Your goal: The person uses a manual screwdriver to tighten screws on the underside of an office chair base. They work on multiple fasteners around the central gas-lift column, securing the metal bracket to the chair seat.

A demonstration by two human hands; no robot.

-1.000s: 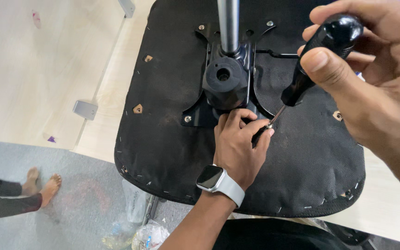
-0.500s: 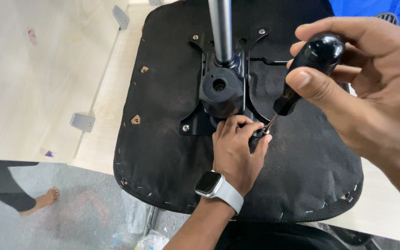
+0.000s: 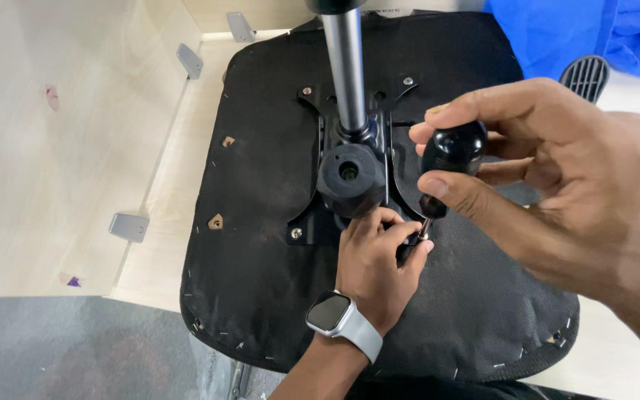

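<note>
An upturned black chair seat [image 3: 261,185] lies on a pale wooden table, its black metal mounting plate [image 3: 312,222] and grey gas cylinder [image 3: 346,67] facing up. My right hand [image 3: 557,178] grips the round black handle of a screwdriver [image 3: 450,152] that points down at the plate's near right corner. My left hand [image 3: 375,267], with a smartwatch on a white band at the wrist, pinches the screwdriver's tip against the plate there. The screw itself is hidden under my fingers.
A black round knob [image 3: 350,174] sticks out below the cylinder. Grey metal brackets [image 3: 129,226] stand along the table's edge at the left. Blue cloth [image 3: 579,33] and a black vented part [image 3: 585,75] lie at the top right. Grey floor shows at the lower left.
The view has shifted so the seat sits lower and more central. Another person's feet at the lower left are out of sight now. Both hands stay on the screwdriver.
</note>
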